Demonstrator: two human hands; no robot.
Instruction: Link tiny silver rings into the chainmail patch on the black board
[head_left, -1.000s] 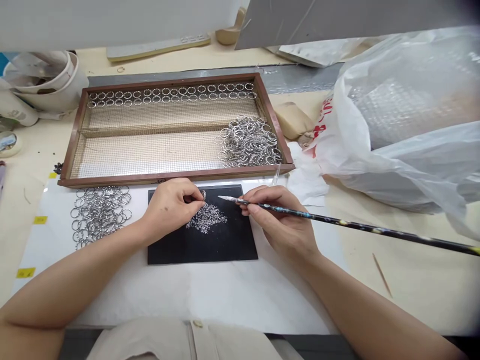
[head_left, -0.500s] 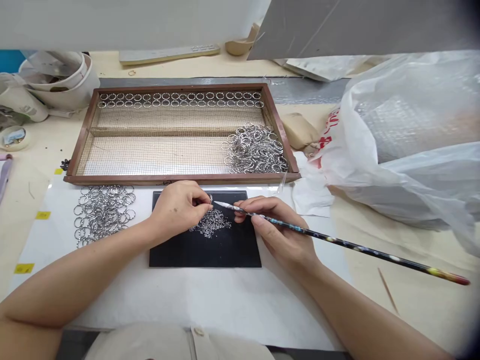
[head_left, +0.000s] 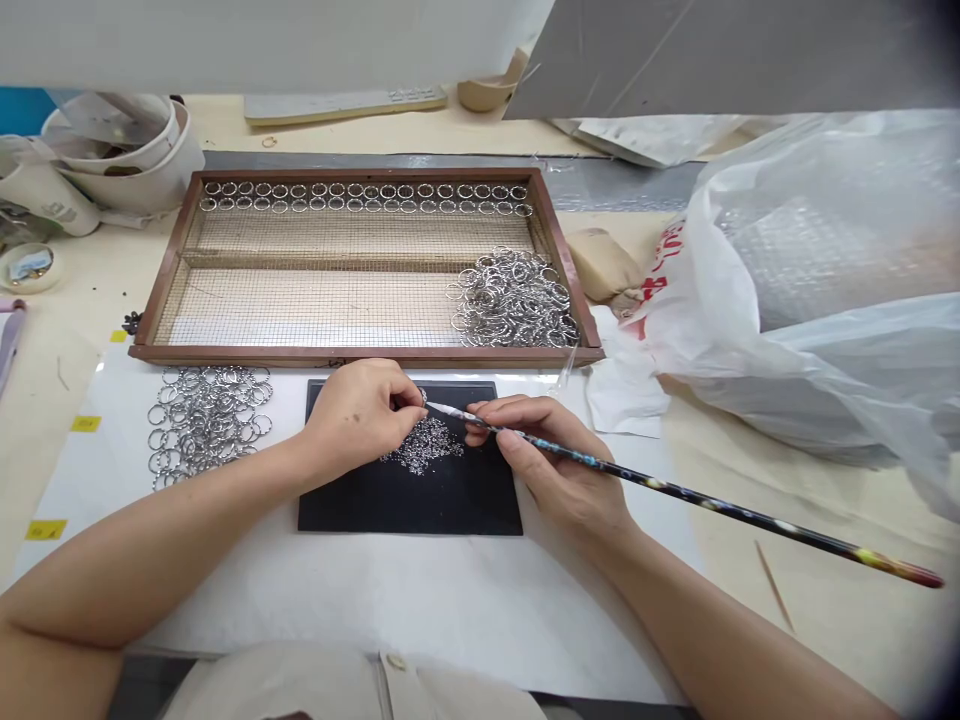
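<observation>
So, two hands (head_left: 367, 412), one speckled rod (head_left: 682, 494)

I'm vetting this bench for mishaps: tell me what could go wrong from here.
The shiny piece pinched in the left hand might slip among the loose sparkling bits close by. The right hand, holding the white-tipped stick, could nudge the black board and scatter those bits.

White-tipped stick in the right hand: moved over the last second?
Yes. Judged against the black mat, the white-tipped stick has shifted left, its tip closing in on the left hand.
</observation>
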